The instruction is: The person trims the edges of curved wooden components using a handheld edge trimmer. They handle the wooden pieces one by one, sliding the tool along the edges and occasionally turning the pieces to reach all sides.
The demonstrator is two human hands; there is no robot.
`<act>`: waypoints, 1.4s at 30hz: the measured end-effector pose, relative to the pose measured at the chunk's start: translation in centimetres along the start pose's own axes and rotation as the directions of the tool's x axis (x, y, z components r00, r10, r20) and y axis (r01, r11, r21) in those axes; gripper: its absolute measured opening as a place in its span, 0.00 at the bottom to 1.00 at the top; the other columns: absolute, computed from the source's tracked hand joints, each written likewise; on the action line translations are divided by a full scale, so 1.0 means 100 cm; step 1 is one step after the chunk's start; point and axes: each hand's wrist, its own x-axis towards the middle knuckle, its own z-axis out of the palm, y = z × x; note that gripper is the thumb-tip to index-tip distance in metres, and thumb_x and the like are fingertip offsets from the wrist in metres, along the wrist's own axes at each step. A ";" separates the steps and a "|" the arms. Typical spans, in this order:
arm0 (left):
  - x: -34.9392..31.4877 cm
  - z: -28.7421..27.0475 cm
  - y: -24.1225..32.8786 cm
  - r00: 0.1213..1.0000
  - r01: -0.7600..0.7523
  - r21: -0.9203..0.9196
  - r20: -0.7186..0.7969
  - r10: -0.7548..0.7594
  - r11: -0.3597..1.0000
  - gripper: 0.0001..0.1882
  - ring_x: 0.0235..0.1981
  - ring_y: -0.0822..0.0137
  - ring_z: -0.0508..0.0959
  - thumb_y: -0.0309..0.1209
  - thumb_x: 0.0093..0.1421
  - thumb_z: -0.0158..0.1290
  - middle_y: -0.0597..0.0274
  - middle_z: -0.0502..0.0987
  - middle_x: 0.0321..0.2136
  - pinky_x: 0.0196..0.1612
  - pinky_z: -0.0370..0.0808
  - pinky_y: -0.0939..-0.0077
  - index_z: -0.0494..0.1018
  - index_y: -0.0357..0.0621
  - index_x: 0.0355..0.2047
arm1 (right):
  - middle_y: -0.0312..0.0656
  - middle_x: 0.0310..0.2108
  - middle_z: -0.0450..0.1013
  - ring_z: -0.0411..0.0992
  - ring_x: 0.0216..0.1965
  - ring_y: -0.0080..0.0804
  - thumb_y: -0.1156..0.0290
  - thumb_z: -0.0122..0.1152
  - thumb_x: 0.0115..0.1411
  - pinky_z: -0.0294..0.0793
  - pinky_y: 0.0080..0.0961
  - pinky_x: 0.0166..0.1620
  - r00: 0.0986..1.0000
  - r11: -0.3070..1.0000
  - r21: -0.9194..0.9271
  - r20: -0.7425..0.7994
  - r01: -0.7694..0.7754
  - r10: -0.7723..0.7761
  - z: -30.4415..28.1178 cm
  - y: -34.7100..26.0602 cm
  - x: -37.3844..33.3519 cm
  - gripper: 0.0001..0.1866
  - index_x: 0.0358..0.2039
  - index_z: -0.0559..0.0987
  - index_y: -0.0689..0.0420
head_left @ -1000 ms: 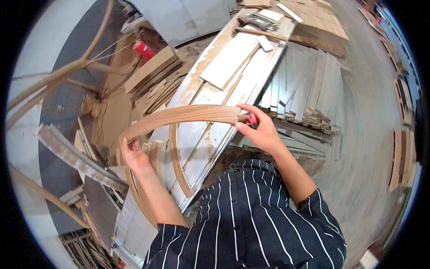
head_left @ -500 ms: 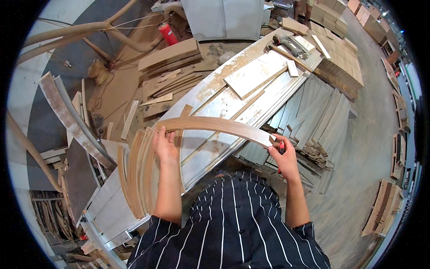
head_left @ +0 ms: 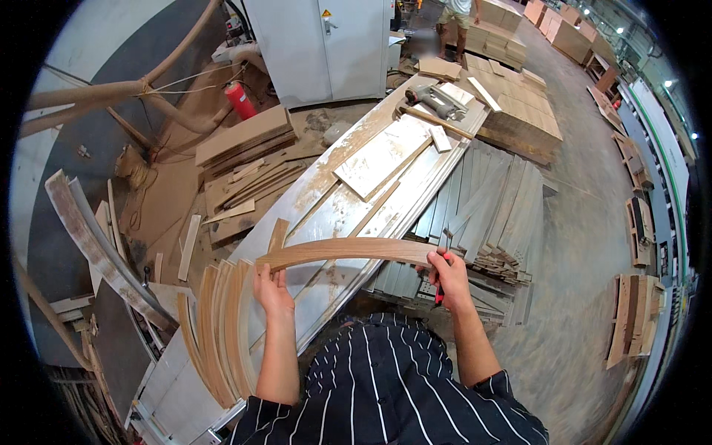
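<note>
A curved wooden board [head_left: 348, 250] is raised above the metal bench, spanning the gap between my hands. My left hand [head_left: 274, 291] is closed on its left end, fingers beneath the wood. With thumb and fingers my right hand [head_left: 449, 277] grips the opposite end. A slim red and black tool [head_left: 439, 291] is also tucked in that hand; its kind is hard to make out. Beside my left forearm, several curved wooden pieces [head_left: 215, 326] stand side by side on the bench. A short wooden strip [head_left: 278, 234] lies just beyond the board's left end.
The long metal bench [head_left: 315, 276] carries a pale flat panel [head_left: 382, 157] and a power tool [head_left: 436, 101]. Long planks [head_left: 482, 200] are stacked to the right. Behind are a grey cabinet [head_left: 319, 52], a red cylinder [head_left: 239, 101] and wood offcuts. Another person [head_left: 454, 26] stands far back.
My view has tipped upward, showing more of the cabinet and the other person. The board's right end has come round toward me, and my right fingers now cover its tip.
</note>
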 end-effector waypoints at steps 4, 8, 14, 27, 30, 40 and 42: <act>-0.006 -0.003 -0.010 1.000 0.017 -0.020 -0.012 -0.017 1.000 0.31 0.61 0.59 0.77 0.30 0.75 0.55 0.54 0.74 0.62 0.63 0.77 0.63 0.61 0.45 0.76 | 0.42 0.34 0.86 0.66 0.21 0.14 0.62 0.61 0.75 0.63 0.16 0.24 0.999 1.000 0.003 0.036 -0.003 0.002 -0.012 0.005 0.003 0.17 0.54 0.80 0.61; -0.022 -0.003 -0.011 0.996 0.049 -0.034 -0.068 -0.051 0.998 0.32 0.55 0.60 0.79 0.29 0.74 0.57 0.56 0.76 0.58 0.56 0.80 0.65 0.61 0.47 0.75 | 0.42 0.34 0.86 0.66 0.21 0.13 0.62 0.61 0.74 0.62 0.15 0.24 1.000 0.999 0.038 0.021 -0.011 0.011 -0.021 0.010 0.007 0.15 0.53 0.81 0.59; -0.040 -0.040 -0.010 0.996 0.077 0.040 -0.048 -0.075 0.996 0.33 0.45 0.62 0.79 0.29 0.70 0.61 0.57 0.77 0.53 0.47 0.83 0.66 0.64 0.50 0.72 | 0.42 0.33 0.86 0.67 0.22 0.13 0.62 0.63 0.73 0.63 0.15 0.24 0.996 0.998 0.048 0.085 -0.032 0.027 -0.030 0.012 0.014 0.15 0.53 0.81 0.59; -0.047 -0.081 -0.022 0.981 0.141 0.005 -0.132 -0.139 0.990 0.34 0.42 0.62 0.79 0.29 0.68 0.63 0.59 0.77 0.50 0.45 0.84 0.66 0.65 0.52 0.72 | 0.42 0.32 0.85 0.67 0.21 0.15 0.65 0.63 0.73 0.65 0.16 0.25 0.986 0.998 -0.054 0.162 -0.033 0.041 -0.022 0.002 0.020 0.16 0.54 0.80 0.63; -0.047 -0.076 -0.022 0.976 0.148 0.010 -0.161 -0.145 0.989 0.33 0.43 0.62 0.79 0.29 0.68 0.63 0.59 0.76 0.50 0.45 0.83 0.66 0.65 0.53 0.71 | 0.42 0.32 0.85 0.66 0.21 0.14 0.64 0.63 0.74 0.64 0.16 0.25 0.988 0.997 -0.071 0.154 -0.024 0.034 -0.022 -0.003 0.021 0.15 0.53 0.80 0.61; -0.047 -0.073 -0.024 0.978 0.162 0.026 -0.141 -0.157 0.986 0.29 0.42 0.63 0.79 0.29 0.70 0.61 0.60 0.77 0.49 0.45 0.82 0.69 0.66 0.52 0.70 | 0.41 0.31 0.85 0.68 0.21 0.14 0.64 0.61 0.73 0.64 0.16 0.24 0.988 0.998 -0.067 0.152 -0.022 0.032 -0.024 0.004 0.024 0.19 0.57 0.79 0.64; -0.047 -0.072 -0.024 0.976 0.159 0.026 -0.152 -0.153 0.987 0.28 0.43 0.64 0.79 0.28 0.70 0.60 0.60 0.77 0.49 0.46 0.82 0.69 0.67 0.51 0.69 | 0.42 0.31 0.85 0.68 0.21 0.14 0.63 0.61 0.73 0.64 0.16 0.24 0.987 0.997 -0.071 0.157 -0.008 0.019 -0.025 0.006 0.024 0.21 0.58 0.79 0.65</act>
